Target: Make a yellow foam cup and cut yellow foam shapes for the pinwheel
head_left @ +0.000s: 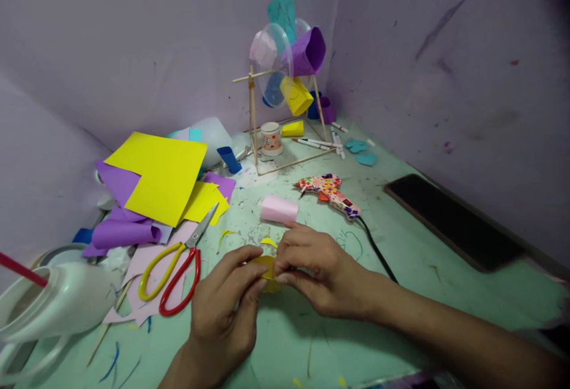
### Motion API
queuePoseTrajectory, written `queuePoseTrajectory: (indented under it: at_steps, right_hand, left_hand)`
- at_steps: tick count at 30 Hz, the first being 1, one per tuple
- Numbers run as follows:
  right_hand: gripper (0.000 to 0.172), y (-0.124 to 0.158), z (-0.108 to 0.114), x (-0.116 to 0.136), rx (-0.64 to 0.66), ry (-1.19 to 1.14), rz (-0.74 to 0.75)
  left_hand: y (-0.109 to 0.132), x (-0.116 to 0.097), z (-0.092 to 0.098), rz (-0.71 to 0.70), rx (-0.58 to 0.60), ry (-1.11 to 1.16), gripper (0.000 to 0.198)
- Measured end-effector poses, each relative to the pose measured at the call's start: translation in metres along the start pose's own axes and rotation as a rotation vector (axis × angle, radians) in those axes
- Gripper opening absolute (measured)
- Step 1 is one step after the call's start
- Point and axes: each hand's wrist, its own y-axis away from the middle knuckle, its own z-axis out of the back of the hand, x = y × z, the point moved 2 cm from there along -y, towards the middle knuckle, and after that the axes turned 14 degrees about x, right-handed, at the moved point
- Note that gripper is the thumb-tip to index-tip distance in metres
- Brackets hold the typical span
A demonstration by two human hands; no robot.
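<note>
Between my two hands is a small ring-shaped piece of yellow paper point(268, 265), held just above the table. My left hand point(234, 300) pinches its left side between thumb and fingers. On its right side, my right hand point(314, 267) grips the rim, also in a pinch. The fingers hide much of the piece. Beyond them lies a pink paper tube point(279, 208), and a thin yellow scrap point(269, 242) sits close to my fingertips. Scissors point(192, 246) with one yellow and one red handle rest left of my left hand, blades slightly apart. A flower-patterned glue gun point(329, 192) lies farther right.
A stick-framed wheel point(276, 62) with coloured paper cups stands at the back, a small paper cup point(271, 138) beneath it. Yellow sheets point(164, 169) pile up at left, near a tipped white jug point(75, 294). A black cord point(377, 249) and phone point(449, 220) lie right.
</note>
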Motion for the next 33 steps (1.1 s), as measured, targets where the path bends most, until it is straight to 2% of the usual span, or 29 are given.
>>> queuePoseTrajectory:
  at_steps: [4, 6, 8, 10, 12, 14, 16, 20, 24, 28, 33]
  right_hand:
    - [0.013, -0.001, 0.0, 0.001, 0.009, -0.002, -0.003]
    - [0.011, -0.001, -0.001, 0.002, 0.008, -0.028, -0.008]
    - [0.007, 0.0, -0.001, 0.002, -0.017, -0.106, -0.046]
    - [0.031, 0.001, -0.002, 0.001, -0.041, -0.223, -0.163]
    - [0.054, 0.002, -0.006, -0.002, -0.007, -0.333, -0.334]
    - [0.056, 0.003, -0.012, -0.005, 0.059, -0.423, -0.485]
    - [0.047, 0.004, -0.018, -0.01, 0.069, -0.5, -0.601]
    - [0.027, 0.008, -0.022, -0.026, -0.097, -0.538, -0.74]
    - [0.023, 0.008, -0.019, -0.033, -0.233, -0.555, -0.763]
    - [0.032, 0.004, -0.019, -0.026, -0.24, -0.806, -0.81]
    - [0.063, 0.002, -0.015, -0.02, -0.297, -0.944, -0.812]
  left_hand:
    - [0.002, -0.001, 0.0, 0.001, 0.008, 0.013, 0.021]
    - [0.004, -0.001, -0.001, 0.049, 0.015, 0.027, 0.018]
    - [0.005, 0.001, -0.001, 0.182, -0.014, 0.108, 0.013]
    - [0.005, 0.006, 0.0, 0.389, -0.118, 0.282, 0.008]
    - [0.006, 0.013, -0.002, 0.609, -0.233, 0.504, 0.007]
    - [0.007, 0.019, -0.007, 0.779, -0.3, 0.708, 0.018]
    - [0.008, 0.023, -0.014, 0.873, -0.333, 0.873, 0.025]
    - [0.008, 0.024, -0.027, 0.909, -0.411, 1.12, 0.029]
    - [0.003, 0.018, -0.028, 0.932, -0.467, 1.122, 0.023]
    - [0.003, 0.012, -0.03, 0.913, -0.479, 1.096, 0.019]
    - [0.008, 0.011, -0.046, 0.777, -0.378, 1.306, 0.019]
